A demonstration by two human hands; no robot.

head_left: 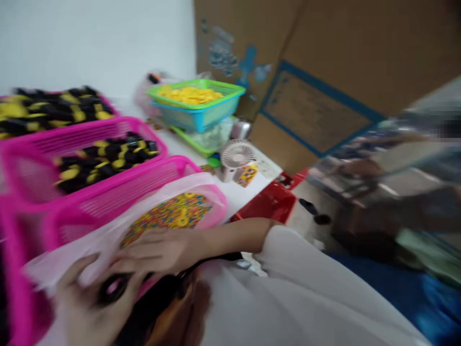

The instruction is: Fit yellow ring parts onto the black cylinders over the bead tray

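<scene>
My right hand (154,250) lies over a thin translucent plastic liner (72,250), which lines a pink plastic basket (115,206) holding a heap of small multicoloured pieces (169,216). Nearest the lower left corner, my left hand (84,307) grips a small black ring-shaped piece (113,288), though blur hides the exact grip. Two more pink baskets hold black and yellow pieces: one (86,127) is just beyond the liner, and another (61,96) lies further away. The picture is strongly tilted and blurred.
A green-rimmed blue basket (198,113) of yellow pieces stands beyond, near a small white fan (236,158) and a green tray (190,144). Cardboard sheets (324,91) stand behind. A red bin (266,202) sits below the table edge. A blurred co-worker's hand (360,168) is at the right.
</scene>
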